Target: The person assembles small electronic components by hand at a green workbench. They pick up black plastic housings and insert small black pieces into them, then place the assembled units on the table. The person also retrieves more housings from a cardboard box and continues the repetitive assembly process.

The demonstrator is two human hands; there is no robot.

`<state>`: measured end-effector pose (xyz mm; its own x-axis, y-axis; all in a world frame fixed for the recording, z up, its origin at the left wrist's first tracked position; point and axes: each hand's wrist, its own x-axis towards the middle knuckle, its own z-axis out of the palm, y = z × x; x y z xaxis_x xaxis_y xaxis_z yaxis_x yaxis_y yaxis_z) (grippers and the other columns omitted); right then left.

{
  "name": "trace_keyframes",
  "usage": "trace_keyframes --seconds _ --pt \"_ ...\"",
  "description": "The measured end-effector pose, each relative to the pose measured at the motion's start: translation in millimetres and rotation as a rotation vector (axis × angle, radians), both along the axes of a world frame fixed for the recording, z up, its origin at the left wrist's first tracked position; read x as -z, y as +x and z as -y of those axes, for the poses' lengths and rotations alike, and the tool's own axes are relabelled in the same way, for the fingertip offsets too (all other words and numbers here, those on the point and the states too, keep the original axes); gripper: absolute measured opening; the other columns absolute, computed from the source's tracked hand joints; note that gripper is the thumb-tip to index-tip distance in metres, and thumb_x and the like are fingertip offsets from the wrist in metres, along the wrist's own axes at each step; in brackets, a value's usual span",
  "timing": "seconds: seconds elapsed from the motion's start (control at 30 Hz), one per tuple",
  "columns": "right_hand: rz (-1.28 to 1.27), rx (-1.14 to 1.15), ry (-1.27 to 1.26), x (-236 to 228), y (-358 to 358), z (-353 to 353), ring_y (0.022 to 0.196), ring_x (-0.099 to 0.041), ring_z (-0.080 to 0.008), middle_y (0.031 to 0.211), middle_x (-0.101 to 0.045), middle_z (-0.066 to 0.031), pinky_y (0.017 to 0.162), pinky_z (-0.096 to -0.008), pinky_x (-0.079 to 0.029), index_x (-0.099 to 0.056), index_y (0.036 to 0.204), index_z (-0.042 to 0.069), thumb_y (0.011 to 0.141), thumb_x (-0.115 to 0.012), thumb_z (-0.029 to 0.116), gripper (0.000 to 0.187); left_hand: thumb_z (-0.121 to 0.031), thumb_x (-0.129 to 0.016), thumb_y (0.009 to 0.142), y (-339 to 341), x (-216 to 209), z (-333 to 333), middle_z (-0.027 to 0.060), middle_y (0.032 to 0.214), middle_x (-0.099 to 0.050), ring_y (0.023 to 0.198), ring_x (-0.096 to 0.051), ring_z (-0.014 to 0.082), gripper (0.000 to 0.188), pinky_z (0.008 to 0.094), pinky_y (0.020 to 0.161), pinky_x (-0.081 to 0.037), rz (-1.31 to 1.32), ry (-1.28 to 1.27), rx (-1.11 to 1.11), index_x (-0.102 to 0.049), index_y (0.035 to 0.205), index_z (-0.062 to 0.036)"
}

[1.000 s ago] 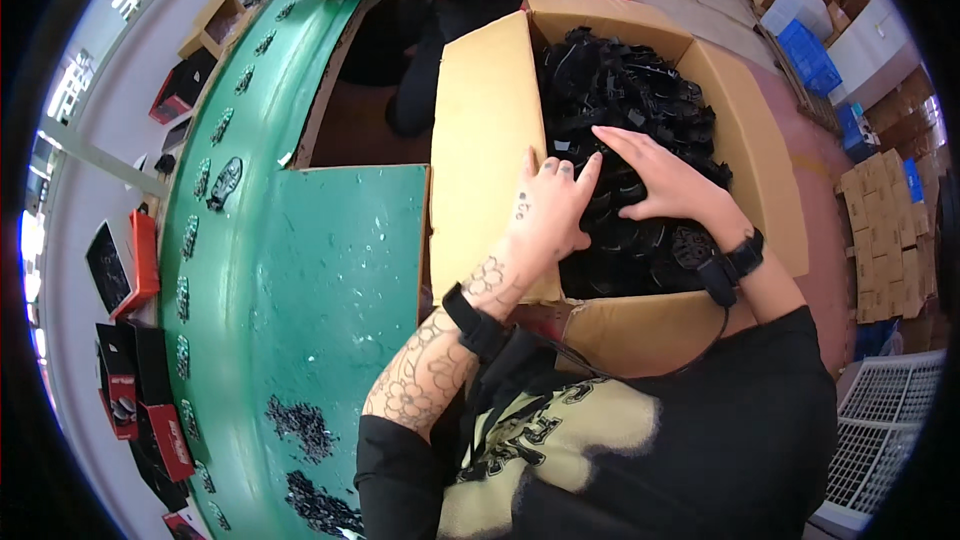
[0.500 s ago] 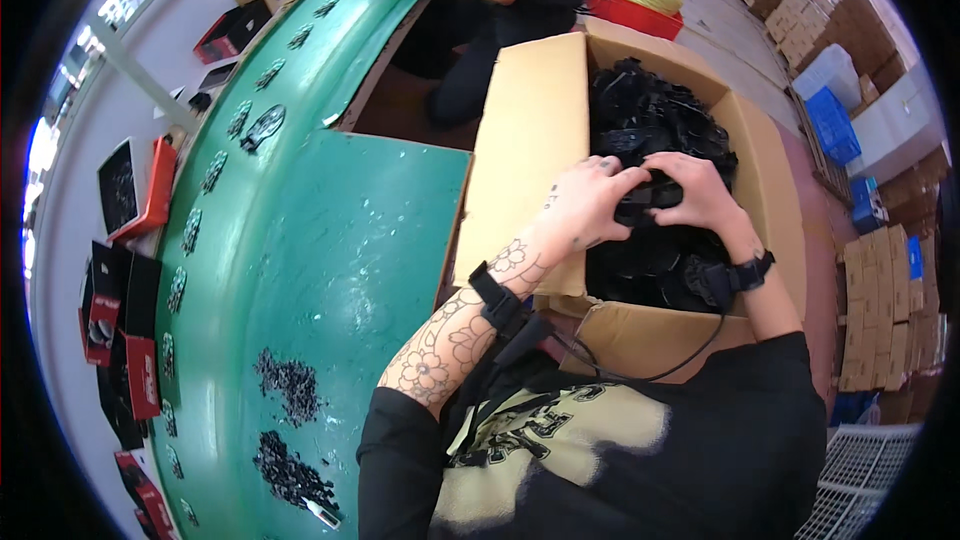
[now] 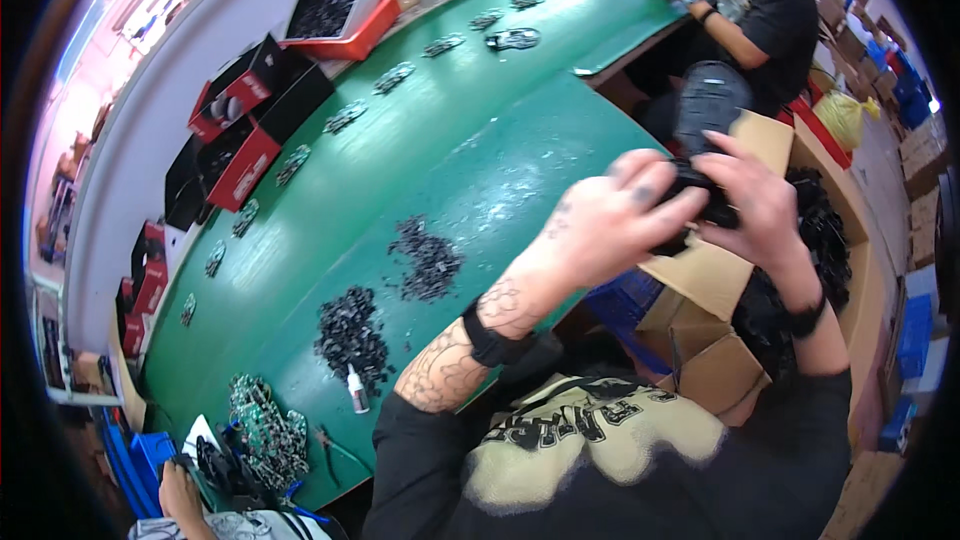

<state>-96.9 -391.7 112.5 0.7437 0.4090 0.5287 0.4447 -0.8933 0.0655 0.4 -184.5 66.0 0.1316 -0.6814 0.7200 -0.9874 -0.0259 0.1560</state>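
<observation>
A glossy green work surface sweeps from the lower left to the upper right of the frame, bordered by a pale partition at the left; the floor beyond shows at the far right, with a yellow bag in a red bin. The left hand and the right hand are close together right of centre, both gripping a black part, whose ridged oval end rises above the fingers near the upper right (motion blurs the grip, so it may be two pieces rather than one). This part is held in the air between the bench edge and an open carton of black parts. Dark lettering crosses a cream print on the wearer's black shirt, and light marks show on the red-and-black boxes at the left. On the bench lie two heaps of black bits, one white bottle touching the lower heap, one pair of pliers and one pile of green boards. At least ten separate boards form a curving row, with one dark shell beside it. Two other people appear: one person at the upper right, and another's hand at the lower left.
</observation>
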Motion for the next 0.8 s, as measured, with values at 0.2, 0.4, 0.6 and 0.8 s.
trace_keyframes --seconds 0.2,0.4,0.6,0.8 --pt "-0.154 -0.276 0.078 94.0 103.9 -64.5 0.117 -0.055 -0.0324 0.111 -0.061 -0.0109 0.089 -0.0410 -0.050 -0.056 0.112 0.006 0.056 -0.080 0.014 0.061 -0.012 -0.082 0.052 27.7 85.6 -88.7 0.0106 0.118 -0.054 0.116 -0.052 0.0303 0.080 0.0392 0.085 -0.053 -0.146 0.158 -0.341 -0.056 0.127 -0.0201" --pt "-0.564 -0.356 0.235 114.0 112.2 -81.3 0.129 -0.041 -0.0338 0.132 -0.048 -0.0154 0.104 -0.0434 -0.038 -0.051 0.131 0.006 0.066 -0.081 0.019 0.073 -0.007 -0.076 0.060 20.9 114.9 -116.2 0.0139 0.135 -0.045 0.131 -0.038 0.0329 0.078 0.0427 0.101 -0.042 -0.119 0.208 -0.428 -0.051 0.133 -0.0213" --pt "-0.730 -0.114 1.004 142.4 136.0 -56.0 0.107 -0.057 -0.0165 0.113 -0.060 -0.0077 0.092 -0.0298 -0.047 -0.061 0.116 0.002 0.080 -0.070 0.005 0.037 -0.001 -0.067 0.065 10.7 109.7 -110.1 0.0144 0.149 -0.032 0.139 -0.027 0.0380 0.081 0.0461 0.104 -0.038 -0.330 0.271 -0.401 -0.043 0.139 -0.0213" --pt "-0.669 0.102 0.796 156.3 164.7 -51.8 0.085 -0.063 -0.0130 0.091 -0.069 -0.0052 0.079 -0.0251 -0.050 -0.069 0.100 0.001 0.080 -0.071 0.005 0.021 -0.007 -0.073 0.061 -6.0 88.0 -115.3 0.0144 0.154 -0.020 0.144 -0.011 0.0356 0.097 0.0585 0.112 -0.021 -0.412 0.365 -0.313 -0.031 0.147 -0.0214"
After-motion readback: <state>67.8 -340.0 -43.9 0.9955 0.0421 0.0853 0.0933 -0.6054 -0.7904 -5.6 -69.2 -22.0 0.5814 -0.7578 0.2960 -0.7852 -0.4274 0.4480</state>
